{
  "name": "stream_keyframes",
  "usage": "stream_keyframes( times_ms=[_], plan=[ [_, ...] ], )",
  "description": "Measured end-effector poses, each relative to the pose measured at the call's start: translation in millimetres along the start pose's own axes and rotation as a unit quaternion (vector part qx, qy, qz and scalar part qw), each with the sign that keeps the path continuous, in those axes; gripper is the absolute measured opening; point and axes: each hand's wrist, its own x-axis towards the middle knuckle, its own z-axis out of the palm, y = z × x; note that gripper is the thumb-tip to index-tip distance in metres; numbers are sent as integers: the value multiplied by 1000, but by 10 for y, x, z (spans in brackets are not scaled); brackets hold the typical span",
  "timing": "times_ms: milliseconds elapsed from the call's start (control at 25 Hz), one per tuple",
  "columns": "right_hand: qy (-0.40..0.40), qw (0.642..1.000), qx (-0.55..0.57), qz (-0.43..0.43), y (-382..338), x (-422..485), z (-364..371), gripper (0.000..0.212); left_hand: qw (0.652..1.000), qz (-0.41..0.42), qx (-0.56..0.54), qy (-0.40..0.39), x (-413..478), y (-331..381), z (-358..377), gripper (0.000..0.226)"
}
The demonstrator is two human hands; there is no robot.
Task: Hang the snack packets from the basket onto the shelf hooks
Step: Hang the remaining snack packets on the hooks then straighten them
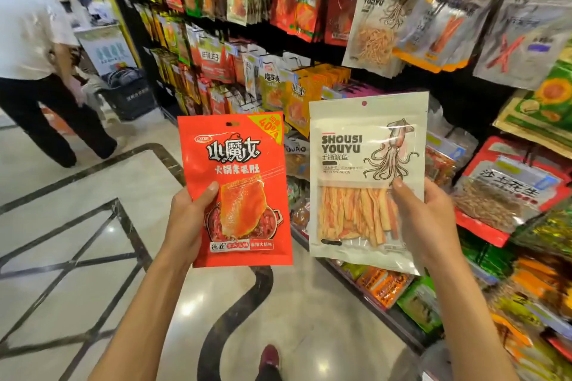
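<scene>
My left hand [188,219] grips a red snack packet [238,164] by its lower left edge, thumb on the front. My right hand [424,219] holds a white squid packet [365,148] marked SHOUSI YOUYU by its right side. Both packets are upright, side by side in front of me, each with a hang hole at the top. Matching white squid packets [376,18] hang on the shelf at upper right. The black hook shelf [334,49] runs along the right, full of hanging packets. No basket is in view.
A person in a white top and black trousers [34,49] walks away at the left. A dark basket or bin [133,96] stands on the floor by the shelf's far end. Polished tiled floor [93,226] spreads to the left. My shoe [269,359] shows below.
</scene>
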Motion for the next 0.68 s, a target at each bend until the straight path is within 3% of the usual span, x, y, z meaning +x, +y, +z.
stream_keyframes(
  times_ms=[360,680],
  plan=[
    [66,998,25,0,-112,1278,778,17,999,-11,6,-49,1688,178,148,16],
    [101,992,67,-18,-306,2137,1214,26,992,-12,-46,-116,2995,352,495,14]
  ],
)
